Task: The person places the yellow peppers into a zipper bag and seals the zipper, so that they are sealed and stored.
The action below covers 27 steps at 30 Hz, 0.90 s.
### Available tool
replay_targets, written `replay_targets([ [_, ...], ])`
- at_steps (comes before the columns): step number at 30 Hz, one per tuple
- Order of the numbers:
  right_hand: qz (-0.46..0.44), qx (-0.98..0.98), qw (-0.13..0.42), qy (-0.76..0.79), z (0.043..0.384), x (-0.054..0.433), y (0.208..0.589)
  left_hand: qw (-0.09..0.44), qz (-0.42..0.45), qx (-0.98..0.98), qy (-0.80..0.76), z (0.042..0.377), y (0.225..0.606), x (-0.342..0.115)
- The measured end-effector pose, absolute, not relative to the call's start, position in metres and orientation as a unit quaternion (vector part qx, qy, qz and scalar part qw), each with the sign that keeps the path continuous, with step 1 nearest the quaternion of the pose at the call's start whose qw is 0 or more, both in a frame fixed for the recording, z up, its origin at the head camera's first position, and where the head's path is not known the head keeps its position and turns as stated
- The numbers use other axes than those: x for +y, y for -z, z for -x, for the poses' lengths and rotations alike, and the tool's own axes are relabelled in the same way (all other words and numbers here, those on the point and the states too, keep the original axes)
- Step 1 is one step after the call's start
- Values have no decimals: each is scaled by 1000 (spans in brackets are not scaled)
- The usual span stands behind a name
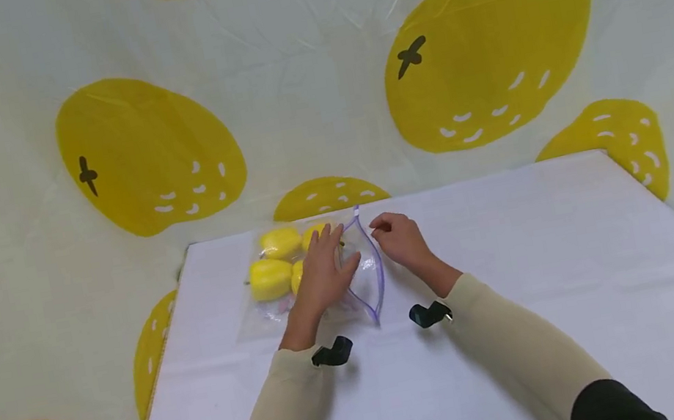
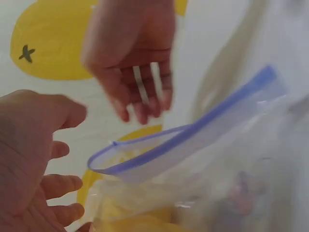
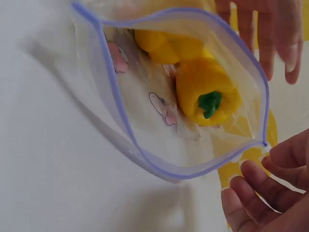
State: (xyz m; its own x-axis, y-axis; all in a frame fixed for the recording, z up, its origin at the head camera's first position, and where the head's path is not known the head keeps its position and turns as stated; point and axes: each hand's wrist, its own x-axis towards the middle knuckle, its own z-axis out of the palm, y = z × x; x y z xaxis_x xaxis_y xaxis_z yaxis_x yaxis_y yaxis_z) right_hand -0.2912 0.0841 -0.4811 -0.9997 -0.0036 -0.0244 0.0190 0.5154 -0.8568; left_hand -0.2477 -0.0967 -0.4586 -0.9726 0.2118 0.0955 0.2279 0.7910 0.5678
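A clear zip bag with a purple zip edge lies near the table's back edge, its mouth spread wide toward the right. Inside are several yellow bell peppers; the right wrist view shows a green stem on one yellow bell pepper. My left hand is over the bag, fingers extended, partly hiding the peppers. Just right of the mouth, my right hand has loosely bent fingers and holds nothing. In the right wrist view its fingertips are close to one corner of the purple zip.
A white-covered table extends to the right and toward me. Behind it hangs a pale sheet printed with large yellow fruit. A dark wrist camera mount sits at the left cuff, and another mount at the right cuff.
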Motion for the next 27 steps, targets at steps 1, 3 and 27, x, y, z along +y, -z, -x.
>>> replay_targets([
  [1, -10, 871, 17, 492, 294, 85, 481, 23, 112, -942, 317, 252, 455, -98],
  [3, -18, 866, 31, 498, 298, 85, 483, 36, 105, -936, 335, 261, 450, -103],
  [27, 21, 839, 44, 542, 344, 62, 492, -62, 125, -923, 360, 351, 449, -92],
])
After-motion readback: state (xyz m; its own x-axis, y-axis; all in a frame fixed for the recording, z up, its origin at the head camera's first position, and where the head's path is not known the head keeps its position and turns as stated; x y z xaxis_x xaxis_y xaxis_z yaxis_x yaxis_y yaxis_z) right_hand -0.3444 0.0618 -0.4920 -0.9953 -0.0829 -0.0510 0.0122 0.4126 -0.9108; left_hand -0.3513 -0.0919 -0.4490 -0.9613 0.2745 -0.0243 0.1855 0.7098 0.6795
